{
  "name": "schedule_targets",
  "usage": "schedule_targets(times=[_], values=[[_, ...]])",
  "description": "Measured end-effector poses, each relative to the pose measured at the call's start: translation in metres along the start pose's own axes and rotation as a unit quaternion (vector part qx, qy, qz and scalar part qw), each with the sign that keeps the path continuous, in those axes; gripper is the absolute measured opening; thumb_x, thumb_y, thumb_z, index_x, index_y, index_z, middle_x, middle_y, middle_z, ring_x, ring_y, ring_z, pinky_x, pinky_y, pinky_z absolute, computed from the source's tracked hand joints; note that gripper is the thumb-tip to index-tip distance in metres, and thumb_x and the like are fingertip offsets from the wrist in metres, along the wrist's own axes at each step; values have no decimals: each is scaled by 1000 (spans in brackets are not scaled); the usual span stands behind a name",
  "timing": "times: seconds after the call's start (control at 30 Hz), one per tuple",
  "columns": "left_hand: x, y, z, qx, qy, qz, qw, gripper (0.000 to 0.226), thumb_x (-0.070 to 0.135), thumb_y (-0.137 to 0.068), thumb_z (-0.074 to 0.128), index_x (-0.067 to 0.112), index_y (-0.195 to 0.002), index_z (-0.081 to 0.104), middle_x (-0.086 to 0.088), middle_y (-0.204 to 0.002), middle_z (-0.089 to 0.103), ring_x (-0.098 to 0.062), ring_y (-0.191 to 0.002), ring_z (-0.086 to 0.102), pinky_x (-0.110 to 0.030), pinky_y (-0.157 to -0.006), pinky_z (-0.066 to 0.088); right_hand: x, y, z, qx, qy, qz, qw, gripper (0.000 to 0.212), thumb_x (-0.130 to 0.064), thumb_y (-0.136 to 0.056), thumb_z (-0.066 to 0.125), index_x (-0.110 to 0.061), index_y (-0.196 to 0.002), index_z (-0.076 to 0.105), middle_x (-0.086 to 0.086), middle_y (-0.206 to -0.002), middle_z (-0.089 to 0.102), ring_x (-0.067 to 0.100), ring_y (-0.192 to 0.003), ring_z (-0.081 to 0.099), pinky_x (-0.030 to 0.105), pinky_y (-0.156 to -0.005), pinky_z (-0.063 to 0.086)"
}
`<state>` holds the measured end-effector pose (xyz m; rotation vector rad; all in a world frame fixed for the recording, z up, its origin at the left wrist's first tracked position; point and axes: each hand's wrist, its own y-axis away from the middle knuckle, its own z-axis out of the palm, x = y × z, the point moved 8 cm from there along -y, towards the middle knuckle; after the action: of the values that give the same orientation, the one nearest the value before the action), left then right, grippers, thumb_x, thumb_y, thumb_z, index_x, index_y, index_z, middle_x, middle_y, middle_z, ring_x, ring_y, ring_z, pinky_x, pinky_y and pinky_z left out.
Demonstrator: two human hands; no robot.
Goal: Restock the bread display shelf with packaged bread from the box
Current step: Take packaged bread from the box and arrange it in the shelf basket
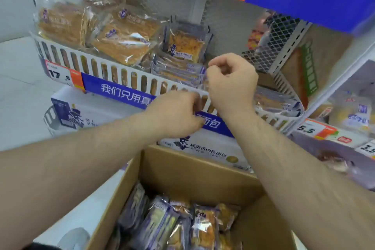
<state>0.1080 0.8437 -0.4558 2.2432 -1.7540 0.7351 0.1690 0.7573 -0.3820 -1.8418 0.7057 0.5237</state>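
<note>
Below, the cardboard box (194,170) holds wrapped bread packets (178,223); both hands' fingers curl at the shelf, grip unclear.

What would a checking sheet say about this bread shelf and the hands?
Surface: bread shelf with white slotted rail, partly filled.
Job's things: cardboard box below, still holding packaged bread; one pack stands upright on a flat stack.
Clutter: nothing seen.
Grippers: left hand at the rail, right hand curled beside the stack; grip unclear.
Cables: nothing seen.
Surroundings: price tag, neighbouring shelves.
</note>
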Motion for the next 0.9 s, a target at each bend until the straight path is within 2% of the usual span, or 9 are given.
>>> schedule_targets(times=[0.13,0.27,0.37,0.5,0.57,0.63,0.7,0.8,0.9], values=[[-3,47,48,-186,-54,-49,980,18,32,-85,59,25,-102,61,3,-100,64,-18,-94,60,-36,-85,55,30,75,-23,22,-46,71,996,28,-6,-79,58,-30,-65,56,-17,-60,53,-6,-59,52,7,-56,39],[-16,73,74,-291,-73,-80,951,25,34,-89,58,15,-103,66,-4,-103,68,-22,-94,64,-33,-77,52,106,168,-2,-112,23,281,953,31,-7,-87,60,-32,-69,61,-15,-70,60,-3,-67,53,4,-57,38],[-27,75,79,-324,-75,-92,939,32,36,-91,57,13,-111,69,-5,-106,70,-23,-95,65,-30,-73,47,160,248,21,-210,76,412,884,20,-11,-89,57,-20,-78,70,-10,-77,65,7,-74,57,15,-63,42],[-46,68,80,-341,-66,-103,932,40,37,-93,56,9,-119,67,-10,-121,67,-24,-99,62,-32,-79,45,212,359,64,-301,84,588,746,10,-14,-84,59,-14,-88,68,2,-78,66,22,-73,61,29,-62,49],[-60,66,82,-352,-70,-111,927,32,37,-93,55,12,-111,66,-10,-127,65,-25,-110,62,-35,-90,47,220,389,85,-302,60,645,700,26,-20,-81,68,-7,-104,67,8,-89,70,29,-86,67,38,-79,58],[-72,66,81,-358,-66,-121,924,22,38,-93,56,21,-105,62,-6,-130,63,-22,-110,58,-35,-95,45,221,407,100,-277,30,700,658,46,-27,-82,77,-1,-116,60,12,-106,68,32,-100,65,37,-88,53],[-82,69,79,-357,-50,-135,923,27,38,-93,58,24,-116,63,3,-130,59,-18,-115,53,-37,-104,43,220,418,116,-244,-16,743,623,57,-31,-79,82,-3,-121,55,13,-120,65,31,-101,62,37,-85,49],[-93,72,80,-360,-21,-149,921,25,38,-93,59,28,-116,61,9,-124,56,-15,-115,50,-35,-102,41,219,423,136,-231,-56,764,600,56,-31,-72,87,-6,-115,62,12,-116,66,25,-91,59,35,-74,44],[-100,76,81,-377,-25,-150,914,30,40,-94,59,28,-121,60,10,-119,54,-13,-114,49,-32,-100,40,225,419,146,-230,-62,760,604,35,-20,-85,75,-5,-113,61,11,-113,65,27,-97,58,40,-86,49]])
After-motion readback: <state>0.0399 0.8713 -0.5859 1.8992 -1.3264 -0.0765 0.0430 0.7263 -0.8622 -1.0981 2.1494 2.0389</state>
